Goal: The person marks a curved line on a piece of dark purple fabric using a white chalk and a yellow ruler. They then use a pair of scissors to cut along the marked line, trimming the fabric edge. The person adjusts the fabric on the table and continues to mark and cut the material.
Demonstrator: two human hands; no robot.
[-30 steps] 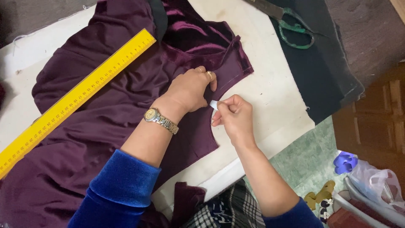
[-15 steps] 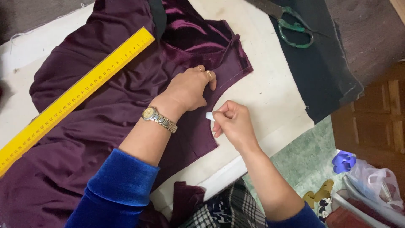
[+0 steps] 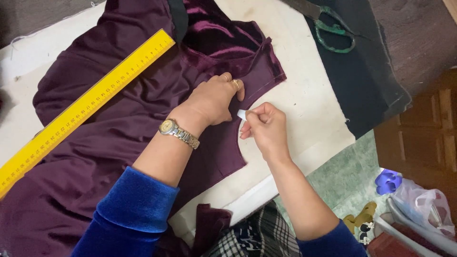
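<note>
We press our left hand flat on the purple velvet fabric, while our right hand pinches a small white chalk at the fabric's curved cut edge. A yellow ruler lies across the cloth; green-handled scissors rest far off on the white surface.

Soft, even indoor light falls from above, bright without harsh glare. The dark purple velvet fabric shows a gentle sheen along its folds just beyond the left hand. Only a faint shadow sits under the right hand on the white table top. Focus is fairly sharp at the hands; the far corners look darker and slightly soft.
</note>
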